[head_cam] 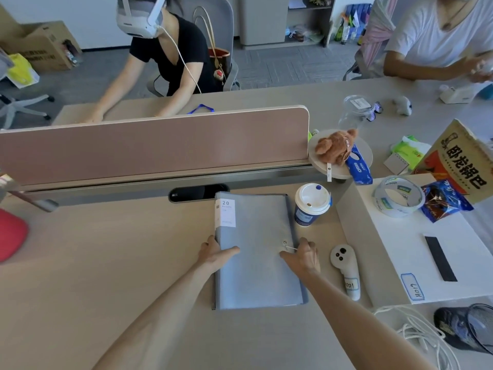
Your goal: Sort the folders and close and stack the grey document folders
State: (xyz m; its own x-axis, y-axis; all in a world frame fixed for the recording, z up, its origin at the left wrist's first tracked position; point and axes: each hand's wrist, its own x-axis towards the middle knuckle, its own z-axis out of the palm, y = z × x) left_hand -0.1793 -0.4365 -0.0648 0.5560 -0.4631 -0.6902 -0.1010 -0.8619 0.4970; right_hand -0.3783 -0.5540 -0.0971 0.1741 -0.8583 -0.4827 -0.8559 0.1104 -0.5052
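A closed grey document folder lies flat on the desk, on top of at least one more folder whose edges show under it. A white "20 pockets" label sits at its far left corner. My left hand grips the folder's left spine edge, thumb on top. My right hand holds the right edge beside the small button-and-string clasp; whether the fingers pinch the string I cannot tell.
A lidded coffee cup stands just beyond the folder's right corner. A white controller lies to the right, then a white board with a tape roll. A divider panel bounds the far side. Two people sit beyond.
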